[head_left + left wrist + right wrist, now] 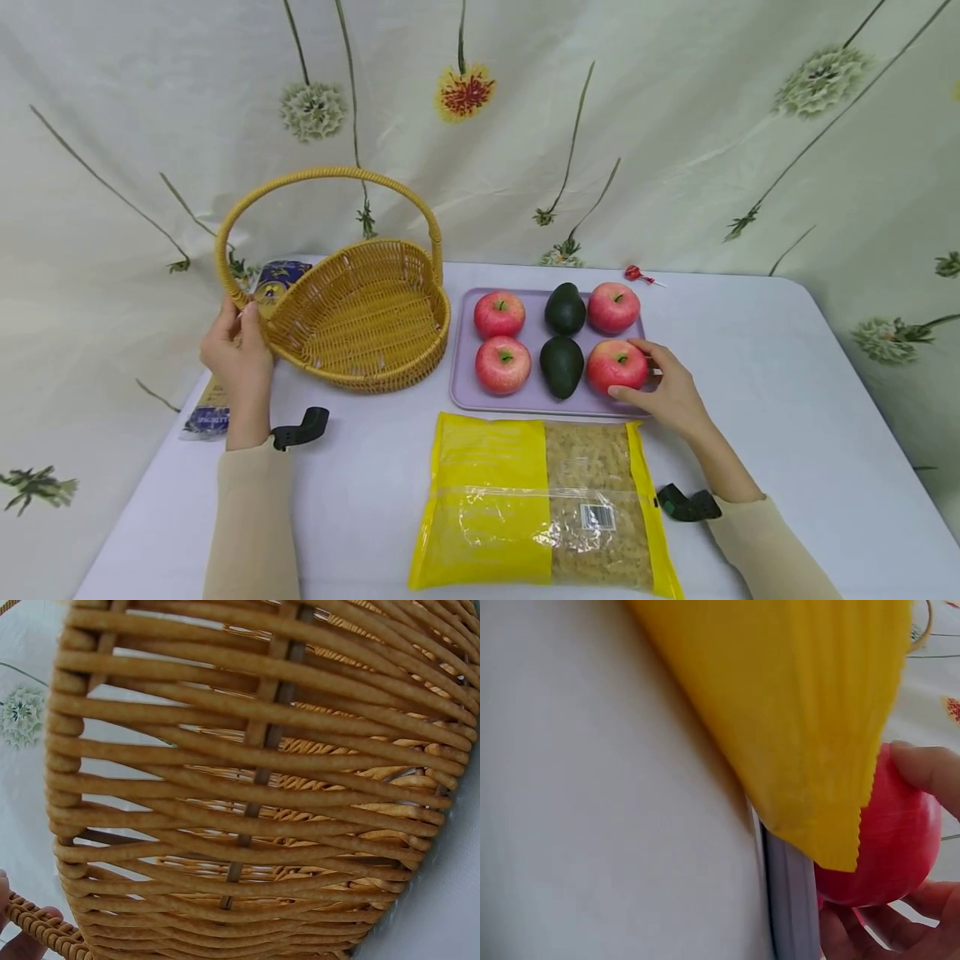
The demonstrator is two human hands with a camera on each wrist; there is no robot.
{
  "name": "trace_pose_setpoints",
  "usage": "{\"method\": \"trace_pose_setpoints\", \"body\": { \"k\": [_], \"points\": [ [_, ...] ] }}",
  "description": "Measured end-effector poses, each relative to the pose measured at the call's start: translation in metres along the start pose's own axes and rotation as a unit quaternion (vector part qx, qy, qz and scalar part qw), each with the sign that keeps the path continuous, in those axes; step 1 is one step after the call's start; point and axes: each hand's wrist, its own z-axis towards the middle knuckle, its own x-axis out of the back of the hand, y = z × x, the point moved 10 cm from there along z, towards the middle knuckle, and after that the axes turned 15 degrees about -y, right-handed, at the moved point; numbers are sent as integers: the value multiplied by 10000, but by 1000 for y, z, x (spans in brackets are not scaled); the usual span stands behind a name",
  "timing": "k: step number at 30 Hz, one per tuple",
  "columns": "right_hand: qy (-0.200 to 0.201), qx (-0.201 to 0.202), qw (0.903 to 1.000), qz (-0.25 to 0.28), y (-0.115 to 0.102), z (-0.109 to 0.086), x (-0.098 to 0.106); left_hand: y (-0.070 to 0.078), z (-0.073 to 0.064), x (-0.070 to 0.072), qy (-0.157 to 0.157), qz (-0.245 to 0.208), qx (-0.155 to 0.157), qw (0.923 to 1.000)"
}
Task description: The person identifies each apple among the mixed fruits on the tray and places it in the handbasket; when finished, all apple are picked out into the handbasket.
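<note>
At the left, my left hand [242,346] pinches the handle base of a yellow-brown wicker basket [360,379], which tilts with its inside facing me. The basket's woven side [247,772] fills the left wrist view, with the fingertips [45,930] at the handle in the lower left corner. My right hand [670,392] curls thumb and fingers round the front-right apple [617,367] on a lilac tray [468,400]. In the right wrist view, that red apple [900,832] sits between thumb and fingers, partly hidden behind a yellow bag corner.
Other apples [502,365] and two avocados [562,367] share the tray. In front lies a yellow bag [491,517] with a clear window. A blue-and-yellow spaghetti packet [206,421] is partly behind the left hand and basket. A red lollipop [633,272] lies behind the tray.
</note>
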Motion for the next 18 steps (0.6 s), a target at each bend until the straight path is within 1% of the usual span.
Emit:
{"method": "trace_pose_setpoints", "body": {
  "k": [3,8,12,15,18],
  "points": [
    [9,31,10000,10,-4,-1,3,0,0,-1,-22,17,33,10000],
    [-64,190,9998,-62,-14,-1,5,0,0,0,-14,58,30,10000],
    [-166,361,9991,147,-24,0,8,-1,0,0,11,48,30,10000],
    [-275,402,9984,274,-34,0,10,0,0,1,46,42,-7,10000],
    [-378,363,9983,260,-43,0,14,2,0,1,64,47,-121,9999]
  ]
}}
